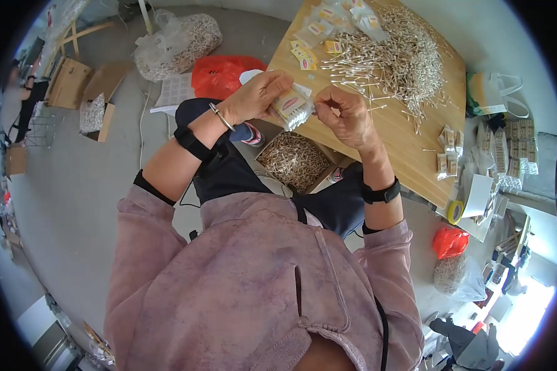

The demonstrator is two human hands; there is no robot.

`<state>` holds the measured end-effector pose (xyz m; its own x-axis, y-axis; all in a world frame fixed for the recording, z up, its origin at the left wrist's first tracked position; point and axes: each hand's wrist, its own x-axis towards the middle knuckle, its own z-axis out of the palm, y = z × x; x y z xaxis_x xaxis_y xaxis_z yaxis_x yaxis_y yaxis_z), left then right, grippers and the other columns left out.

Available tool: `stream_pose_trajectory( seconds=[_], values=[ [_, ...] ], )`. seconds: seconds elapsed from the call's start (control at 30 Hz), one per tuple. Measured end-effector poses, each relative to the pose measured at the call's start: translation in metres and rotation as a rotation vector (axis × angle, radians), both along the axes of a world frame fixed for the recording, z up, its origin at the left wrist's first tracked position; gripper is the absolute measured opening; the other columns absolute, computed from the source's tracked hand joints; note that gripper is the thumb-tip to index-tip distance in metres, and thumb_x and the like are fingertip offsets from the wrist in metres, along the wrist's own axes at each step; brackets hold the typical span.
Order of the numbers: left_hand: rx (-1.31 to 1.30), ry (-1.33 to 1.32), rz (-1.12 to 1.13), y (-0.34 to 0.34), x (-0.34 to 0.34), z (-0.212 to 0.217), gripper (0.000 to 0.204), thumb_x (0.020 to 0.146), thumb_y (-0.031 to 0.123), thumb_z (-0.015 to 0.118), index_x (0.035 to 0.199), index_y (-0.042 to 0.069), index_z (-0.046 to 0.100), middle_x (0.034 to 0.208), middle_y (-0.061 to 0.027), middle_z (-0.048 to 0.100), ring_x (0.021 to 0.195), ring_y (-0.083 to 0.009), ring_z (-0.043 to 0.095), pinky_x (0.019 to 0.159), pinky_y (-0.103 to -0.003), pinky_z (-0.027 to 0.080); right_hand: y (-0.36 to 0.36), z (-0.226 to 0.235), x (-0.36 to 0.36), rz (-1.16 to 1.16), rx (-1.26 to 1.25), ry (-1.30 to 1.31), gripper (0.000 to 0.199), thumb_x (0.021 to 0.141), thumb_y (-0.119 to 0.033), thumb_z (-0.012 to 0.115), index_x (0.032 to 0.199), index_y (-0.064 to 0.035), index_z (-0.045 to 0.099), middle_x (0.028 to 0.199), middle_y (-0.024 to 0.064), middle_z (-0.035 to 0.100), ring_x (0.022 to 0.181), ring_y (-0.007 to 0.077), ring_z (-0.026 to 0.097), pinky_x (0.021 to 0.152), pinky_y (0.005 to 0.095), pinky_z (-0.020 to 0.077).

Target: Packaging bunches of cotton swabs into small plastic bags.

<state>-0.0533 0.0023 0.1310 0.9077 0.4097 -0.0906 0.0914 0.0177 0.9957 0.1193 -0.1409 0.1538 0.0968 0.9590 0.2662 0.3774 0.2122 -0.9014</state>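
In front of me, above the near left edge of the wooden table (377, 130), my left hand (257, 96) is closed on a small clear packet of cotton swabs (291, 106). A yellow-and-white label shows on the packet, and white swab tips crowd its lower right end. My right hand (349, 117) is beside that end, fingers curled into a pinch at the packet's edge; what lies between the fingertips is too small to make out. A large loose heap of cotton swabs (414, 62) spreads over the table beyond my hands.
Clear bags (322, 25) and yellow label cards (304, 57) lie at the table's far left. Below the table edge, a cardboard box holds many swabs (294, 161). Packed bundles (449, 151) and yellow tape (455, 212) sit right. A red bag (226, 75) lies left.
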Motion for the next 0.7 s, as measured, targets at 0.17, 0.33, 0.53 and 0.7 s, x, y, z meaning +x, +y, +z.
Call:
stream_pose_trajectory(
  seconds=[0.17,0.33,0.53,0.7],
  values=[
    [-0.052,0.023,0.096,-0.001,0.004,-0.001,0.038,0.099,0.038,0.042,0.104,0.003,0.055,0.075,0.0042,0.054,0.057,-0.0003,0.048,0.045,-0.017,0.039,-0.012,-0.002,0.004,-0.033,-0.052,0.080,0.003,0.084,0.000,0.056,0.083,0.0013,0.058,0.071,0.0043,0.061,0.066,0.0090,0.056,0.063,0.0246,0.0473],
    [0.159,0.015,0.299,-0.004,0.011,0.010,0.038,0.099,0.040,0.041,0.103,0.005,0.055,0.072,0.0040,0.052,0.053,-0.0017,0.046,0.044,-0.018,0.038,-0.013,-0.014,0.003,-0.182,-0.018,0.280,0.008,0.088,-0.005,0.056,0.084,0.0020,0.058,0.071,0.0033,0.061,0.066,0.0086,0.057,0.062,0.0227,0.0475],
    [0.084,-0.187,0.512,-0.004,0.018,0.007,0.037,0.098,0.040,0.042,0.086,0.006,0.051,0.063,0.0035,0.046,0.048,-0.0029,0.041,0.040,-0.020,0.034,-0.007,-0.012,-0.025,-0.301,-0.150,0.484,0.015,0.091,-0.011,0.057,0.097,0.0034,0.059,0.078,0.0063,0.063,0.065,0.0097,0.059,0.063,0.0228,0.0503],
    [-0.126,-0.168,0.464,-0.010,0.016,0.010,0.036,0.099,0.042,0.039,0.092,0.010,0.054,0.065,0.0053,0.047,0.045,-0.0011,0.035,0.036,-0.018,0.025,0.009,0.003,-0.026,-0.382,0.079,0.818,0.020,0.091,-0.012,0.059,0.105,0.0019,0.055,0.086,0.0078,0.062,0.067,0.0120,0.060,0.064,0.0254,0.0514]
  ],
)
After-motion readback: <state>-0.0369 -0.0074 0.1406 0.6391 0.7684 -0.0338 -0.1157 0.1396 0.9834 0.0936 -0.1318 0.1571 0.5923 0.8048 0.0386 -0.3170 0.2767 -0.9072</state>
